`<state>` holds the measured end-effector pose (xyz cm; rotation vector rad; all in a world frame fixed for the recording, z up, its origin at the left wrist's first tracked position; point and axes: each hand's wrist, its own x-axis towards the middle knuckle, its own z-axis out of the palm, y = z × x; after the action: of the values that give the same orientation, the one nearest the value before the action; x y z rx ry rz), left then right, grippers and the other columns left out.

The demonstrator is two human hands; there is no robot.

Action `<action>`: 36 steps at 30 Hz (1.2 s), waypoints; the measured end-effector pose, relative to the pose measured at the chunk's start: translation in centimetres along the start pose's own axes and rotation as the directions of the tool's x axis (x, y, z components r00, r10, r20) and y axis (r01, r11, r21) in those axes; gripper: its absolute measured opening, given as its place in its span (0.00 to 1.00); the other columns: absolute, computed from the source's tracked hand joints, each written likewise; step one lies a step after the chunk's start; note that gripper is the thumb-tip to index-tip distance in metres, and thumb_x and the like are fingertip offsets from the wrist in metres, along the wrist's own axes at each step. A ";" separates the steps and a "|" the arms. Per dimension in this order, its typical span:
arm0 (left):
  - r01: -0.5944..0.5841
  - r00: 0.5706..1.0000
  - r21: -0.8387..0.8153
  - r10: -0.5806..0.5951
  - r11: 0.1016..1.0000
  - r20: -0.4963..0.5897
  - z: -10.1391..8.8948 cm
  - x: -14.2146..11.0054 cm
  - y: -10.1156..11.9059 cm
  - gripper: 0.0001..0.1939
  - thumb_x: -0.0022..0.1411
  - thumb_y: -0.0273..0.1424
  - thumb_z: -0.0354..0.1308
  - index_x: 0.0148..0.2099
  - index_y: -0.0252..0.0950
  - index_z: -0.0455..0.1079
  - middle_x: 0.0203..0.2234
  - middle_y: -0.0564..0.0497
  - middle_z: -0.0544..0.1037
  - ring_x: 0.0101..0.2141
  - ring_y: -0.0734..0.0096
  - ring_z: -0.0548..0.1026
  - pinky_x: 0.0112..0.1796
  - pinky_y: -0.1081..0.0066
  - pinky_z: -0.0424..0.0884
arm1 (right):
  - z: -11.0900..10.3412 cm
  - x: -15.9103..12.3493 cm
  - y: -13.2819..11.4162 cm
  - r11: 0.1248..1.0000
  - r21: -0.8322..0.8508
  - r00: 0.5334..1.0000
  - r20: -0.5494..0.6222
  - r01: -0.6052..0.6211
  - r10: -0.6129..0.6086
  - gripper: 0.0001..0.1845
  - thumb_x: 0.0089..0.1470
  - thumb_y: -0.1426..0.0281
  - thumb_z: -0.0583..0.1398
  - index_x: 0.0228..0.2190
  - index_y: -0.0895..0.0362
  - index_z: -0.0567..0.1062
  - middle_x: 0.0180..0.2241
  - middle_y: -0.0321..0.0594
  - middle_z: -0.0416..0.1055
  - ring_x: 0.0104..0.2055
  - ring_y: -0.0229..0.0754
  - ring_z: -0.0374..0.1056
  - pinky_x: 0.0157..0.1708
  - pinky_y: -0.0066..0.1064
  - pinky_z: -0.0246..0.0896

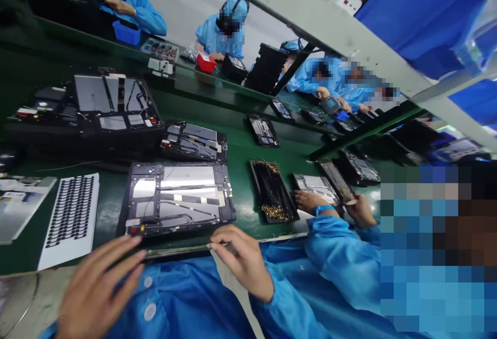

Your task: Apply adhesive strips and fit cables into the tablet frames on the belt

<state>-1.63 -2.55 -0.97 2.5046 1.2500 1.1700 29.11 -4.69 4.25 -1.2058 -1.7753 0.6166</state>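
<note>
My left hand [101, 284] is open, its fingers stretched out near the front left corner of an opened tablet-like device [186, 177]. That device lies on top of a black tray, with silvery battery plates, dark flat cables and a small board showing. By its front right corner, at the table edge, my right hand [244, 261] is closed in a pinch. Whatever sits between thumb and forefinger is too small to make out. Left of the device lies a white sheet [70, 215] with rows of small black strips.
Black trays with opened devices [116, 96] are stacked at the back left. A black tray [274, 194] holds gold-tipped black cables. On the right, a co-worker's hands [310, 202] touch another device [316, 186]. More people sit across the green table [238, 168]; a beam [310, 13] crosses above.
</note>
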 end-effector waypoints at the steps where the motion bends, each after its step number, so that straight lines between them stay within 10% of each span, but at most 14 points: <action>1: -0.063 0.997 -0.038 0.064 0.997 0.034 1.2 1.5 1.9 0.18 0.66 0.28 0.59 0.57 0.47 0.71 0.52 0.51 0.79 0.55 0.57 0.75 0.55 0.53 0.74 | -0.9 -0.1 0.6 1.000 0.006 0.999 -0.031 -0.014 0.014 0.02 0.63 0.71 0.62 0.38 0.54 0.77 0.33 0.40 0.77 0.36 0.41 0.76 0.36 0.31 0.74; 8: -0.177 0.981 -0.154 0.187 0.972 0.050 6.3 7.7 6.5 0.13 0.67 0.25 0.59 0.52 0.38 0.74 0.48 0.47 0.81 0.54 0.61 0.76 0.53 0.61 0.74 | -2.1 -0.5 2.0 0.998 0.036 0.997 -0.063 -0.042 0.044 0.08 0.63 0.74 0.63 0.43 0.52 0.79 0.36 0.41 0.80 0.38 0.42 0.77 0.37 0.32 0.75; 21: -0.246 0.967 -0.007 0.246 0.969 0.064 8.2 8.2 6.6 0.08 0.67 0.26 0.60 0.48 0.37 0.75 0.45 0.48 0.82 0.50 0.61 0.78 0.51 0.62 0.74 | -1.3 0.3 4.3 0.945 -0.324 0.997 0.071 0.055 -0.034 0.11 0.66 0.73 0.58 0.47 0.50 0.78 0.43 0.43 0.72 0.45 0.44 0.68 0.42 0.38 0.67; 36: -0.266 0.962 0.031 0.263 0.963 0.075 8.3 8.5 6.7 0.09 0.66 0.26 0.62 0.49 0.36 0.75 0.46 0.47 0.82 0.48 0.59 0.78 0.50 0.60 0.72 | -1.4 0.5 4.2 0.941 -0.335 0.994 0.106 0.043 -0.008 0.11 0.66 0.74 0.58 0.47 0.52 0.77 0.43 0.43 0.71 0.45 0.44 0.67 0.43 0.36 0.67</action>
<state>11.39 1.03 0.98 2.7841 0.9533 1.1038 32.25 -2.66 1.85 -1.3970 -2.0394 0.3725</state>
